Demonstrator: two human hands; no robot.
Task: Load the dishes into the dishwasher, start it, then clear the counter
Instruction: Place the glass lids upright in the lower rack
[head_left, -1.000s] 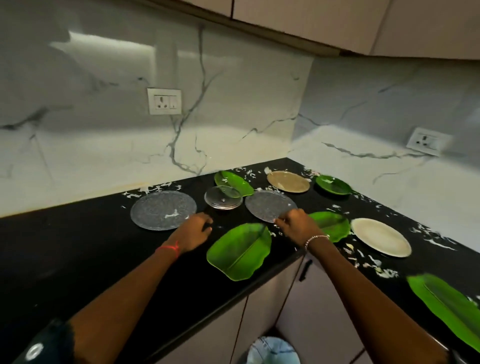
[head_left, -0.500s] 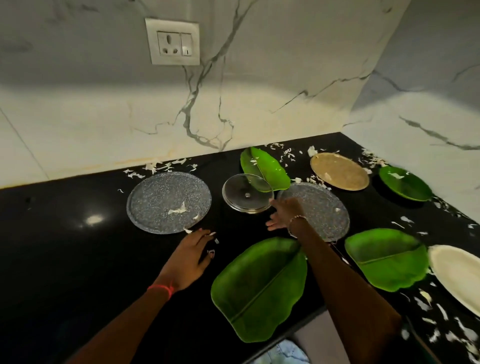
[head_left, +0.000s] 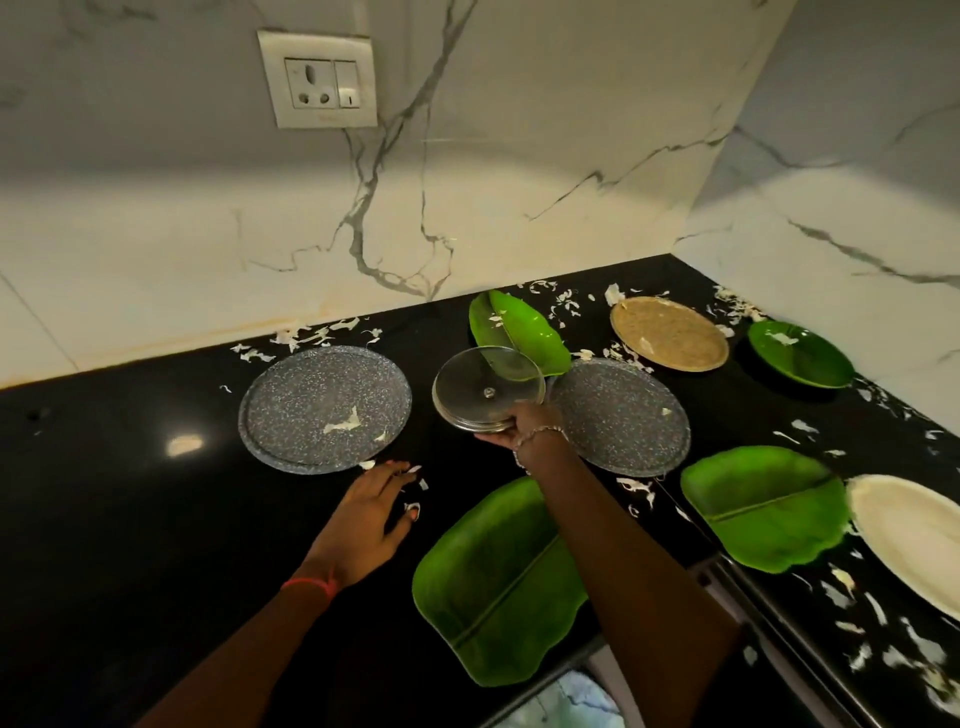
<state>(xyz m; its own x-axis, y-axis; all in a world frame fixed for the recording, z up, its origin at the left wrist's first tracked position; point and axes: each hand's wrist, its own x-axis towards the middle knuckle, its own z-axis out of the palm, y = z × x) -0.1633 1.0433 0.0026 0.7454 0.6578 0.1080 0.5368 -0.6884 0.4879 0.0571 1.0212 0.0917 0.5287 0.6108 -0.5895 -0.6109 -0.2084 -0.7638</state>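
Observation:
My right hand grips the near rim of a clear glass lid and tilts it up off the black counter. My left hand rests flat on the counter, fingers spread, just below a grey speckled plate. A second grey speckled plate lies right of the lid. Green leaf-shaped plates lie in front, at the right and behind the lid.
A tan round plate, a green bowl-like plate and a cream plate sit toward the right. White food scraps litter the counter. A wall socket is on the marble backsplash. The counter's front edge runs below my arms.
My right hand reached to the glass lid, took its near rim and raised it. The view moved closer. My left hand stayed on the counter.

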